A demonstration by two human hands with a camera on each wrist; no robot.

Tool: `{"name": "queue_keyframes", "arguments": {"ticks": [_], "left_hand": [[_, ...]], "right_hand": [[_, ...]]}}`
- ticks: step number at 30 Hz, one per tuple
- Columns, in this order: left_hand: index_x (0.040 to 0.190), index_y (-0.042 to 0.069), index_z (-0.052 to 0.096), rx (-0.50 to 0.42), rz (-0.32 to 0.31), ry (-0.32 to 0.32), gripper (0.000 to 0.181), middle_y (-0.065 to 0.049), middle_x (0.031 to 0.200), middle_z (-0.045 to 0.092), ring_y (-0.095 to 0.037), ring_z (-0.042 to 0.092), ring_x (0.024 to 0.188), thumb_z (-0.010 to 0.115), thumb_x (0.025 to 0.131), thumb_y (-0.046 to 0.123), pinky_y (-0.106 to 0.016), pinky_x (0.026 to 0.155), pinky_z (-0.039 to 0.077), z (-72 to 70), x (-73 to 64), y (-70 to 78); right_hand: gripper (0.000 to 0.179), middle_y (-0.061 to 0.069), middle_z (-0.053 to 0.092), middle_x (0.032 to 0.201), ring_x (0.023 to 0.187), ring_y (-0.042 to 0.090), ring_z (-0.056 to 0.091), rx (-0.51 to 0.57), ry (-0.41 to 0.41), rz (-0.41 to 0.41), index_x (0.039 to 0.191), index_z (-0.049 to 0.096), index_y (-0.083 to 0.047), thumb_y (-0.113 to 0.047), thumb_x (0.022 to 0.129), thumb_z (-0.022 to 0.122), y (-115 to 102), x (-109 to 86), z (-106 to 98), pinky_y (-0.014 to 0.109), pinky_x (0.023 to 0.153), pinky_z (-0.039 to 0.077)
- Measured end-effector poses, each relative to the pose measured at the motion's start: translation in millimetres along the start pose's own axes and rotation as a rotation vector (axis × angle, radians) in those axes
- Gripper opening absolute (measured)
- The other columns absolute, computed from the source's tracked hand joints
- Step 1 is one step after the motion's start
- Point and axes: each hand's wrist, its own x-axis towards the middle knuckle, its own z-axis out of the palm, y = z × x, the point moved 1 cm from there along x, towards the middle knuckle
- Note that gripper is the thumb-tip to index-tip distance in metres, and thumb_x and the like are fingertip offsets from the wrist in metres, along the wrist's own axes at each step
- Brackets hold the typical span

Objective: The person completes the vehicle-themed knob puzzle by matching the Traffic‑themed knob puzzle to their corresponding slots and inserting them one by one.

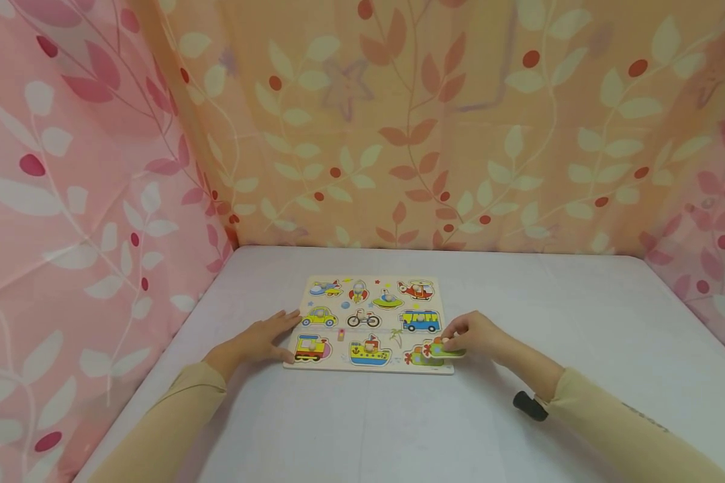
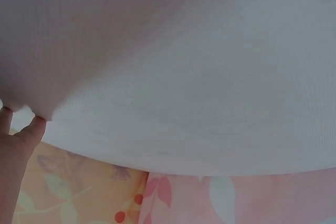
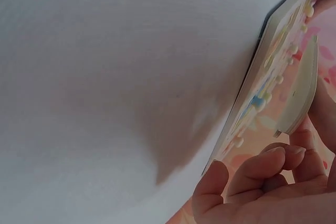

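A wooden knob puzzle board (image 1: 338,333) with vehicle pictures lies flat on the white table. My right hand (image 1: 480,335) pinches a green submarine puzzle piece (image 1: 450,352) at its front right corner. In the right wrist view, the pale underside of that piece (image 3: 302,95) is raised and tilted above the board's face. The matching submarine picture (image 1: 419,355) shows on the board, partly covered by the held piece. At the board's left edge rests my left hand (image 1: 260,341), fingers extended and thumb near the train piece (image 1: 311,347).
Knobbed pieces sit in the board, among them a boat (image 1: 370,352), a blue bus (image 1: 421,321) and a yellow car (image 1: 319,316). A black object (image 1: 529,406) is at the right sleeve. Flower-patterned curtains (image 1: 362,127) stand behind and beside the white table (image 1: 362,429).
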Motion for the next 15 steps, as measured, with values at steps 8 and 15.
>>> {"name": "queue_keyframes", "arguments": {"ticks": [8, 15], "left_hand": [[0.153, 0.012, 0.031, -0.009, -0.012, 0.002, 0.096, -0.008, 0.160, 0.022, -0.037, 0.009, 0.147, 0.077, 0.077, 0.049, -0.067, 0.110, 0.011, 0.2, -0.2, 0.6], [0.153, 0.012, 0.030, -0.008, -0.009, 0.004, 0.098, -0.007, 0.160, 0.022, -0.036, 0.009, 0.147, 0.077, 0.076, 0.050, -0.066, 0.111, 0.010, 0.3, 0.0, 0.3]], "right_hand": [[0.012, 0.005, 0.052, 0.080, 0.084, 0.021, 0.046, -0.007, -0.020, -0.009, 0.085, 0.072, -0.006, -0.015, 0.081, 0.080, -6.0, 2.7, 9.2, 0.031, 0.065, 0.035], [0.014, 0.005, 0.051, 0.079, 0.083, 0.020, 0.046, -0.013, -0.042, 0.000, 0.085, 0.073, -0.007, -0.016, 0.080, 0.081, -4.2, 9.0, 16.3, 0.031, 0.066, 0.035]]}}
